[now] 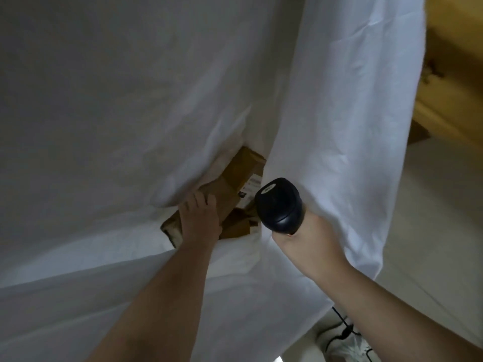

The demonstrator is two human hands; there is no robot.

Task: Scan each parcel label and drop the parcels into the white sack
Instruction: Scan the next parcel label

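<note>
The white sack (130,113) fills most of the head view, its cloth hanging in folds around a small opening at the centre. A brown cardboard parcel (235,176) with a white label (251,186) pokes into that opening. My left hand (200,220) is on the parcel's near end, gripping it. Another brown parcel (237,223) lies lower in the sack. My right hand (308,244) is shut on a black barcode scanner (279,205) and also pinches the sack's right edge.
A wooden cabinet (454,74) stands at the upper right. Pale floor (439,231) shows to the right of the sack. A black cable (345,327) and white plastic bags (347,346) lie on the floor at the bottom right.
</note>
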